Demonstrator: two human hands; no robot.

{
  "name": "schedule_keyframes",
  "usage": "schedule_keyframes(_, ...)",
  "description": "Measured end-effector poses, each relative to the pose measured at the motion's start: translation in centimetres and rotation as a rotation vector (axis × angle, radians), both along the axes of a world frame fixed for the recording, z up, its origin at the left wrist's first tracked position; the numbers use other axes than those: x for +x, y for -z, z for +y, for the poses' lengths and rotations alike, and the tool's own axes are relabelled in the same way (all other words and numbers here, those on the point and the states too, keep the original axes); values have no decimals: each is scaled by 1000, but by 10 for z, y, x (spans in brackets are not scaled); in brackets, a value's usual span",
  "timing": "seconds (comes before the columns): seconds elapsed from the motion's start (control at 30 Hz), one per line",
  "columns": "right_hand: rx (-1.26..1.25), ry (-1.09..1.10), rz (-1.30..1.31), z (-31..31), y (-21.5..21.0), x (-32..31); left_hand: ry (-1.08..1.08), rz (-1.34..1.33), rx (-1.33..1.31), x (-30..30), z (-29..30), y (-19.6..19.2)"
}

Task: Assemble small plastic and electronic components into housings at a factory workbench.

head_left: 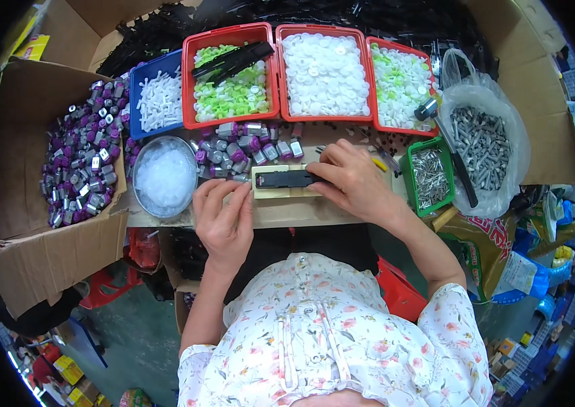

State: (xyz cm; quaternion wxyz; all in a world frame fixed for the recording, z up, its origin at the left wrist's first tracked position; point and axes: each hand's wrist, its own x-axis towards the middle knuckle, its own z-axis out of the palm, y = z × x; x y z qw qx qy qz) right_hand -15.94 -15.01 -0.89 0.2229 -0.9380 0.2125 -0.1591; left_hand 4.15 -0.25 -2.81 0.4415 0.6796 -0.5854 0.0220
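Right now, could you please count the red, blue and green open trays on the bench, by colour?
Red trays: 3
Blue tray: 1
Green tray: 1
Total: 5

Grips a black part (284, 179) in a cream fixture (279, 193) near the front edge of the tabletop (301, 214) with the right hand (357, 179); holds the left hand (223, 216) at the fixture's left end; faces red trays (328, 118) toward the back edge

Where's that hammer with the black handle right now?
In the head view, the hammer is on the right, between the green tray of metal pins and the clear plastic bag of grey parts.
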Motion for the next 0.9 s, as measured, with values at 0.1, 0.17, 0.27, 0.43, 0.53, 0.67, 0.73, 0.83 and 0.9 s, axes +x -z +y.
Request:
schedule_keyframes(0.1, -16, 2, 25, 0, -2, 0, 18, 9, -9, -1, -2, 1)
schedule_keyframes(0.17, -28, 1, 35, 0, -3, 0, 32, 4, -19, 0, -3, 1)
schedule_keyframes(0.27, -35, 0, 50, 0, -4, 1, 45, -1, -33, 0, -6, 3)
schedule_keyframes(0.43, -80, 12, 76, 1, -2, -1, 81, -20, -22, -6, -11, 3)
schedule_keyframes(0.53, -117, -1, 63, 2, 0, -1, 145, -57, -5, -14, -17, 4)
schedule_keyframes(0.67, -116, -3, 39, 2, 5, -3, 294, -113, 24, -20, -30, 11)
schedule_keyframes(0.73, -131, -18, 15, 1, 5, -3, 367, -132, 14, -20, -35, 18)
schedule_keyframes(0.83, -148, -7, 36, 3, 4, -5, 389, -136, -16, -21, -35, 23)
schedule_keyframes(0.9, -133, 6, 27, 2, 0, -8, 400, -143, -29, -22, -36, 24)
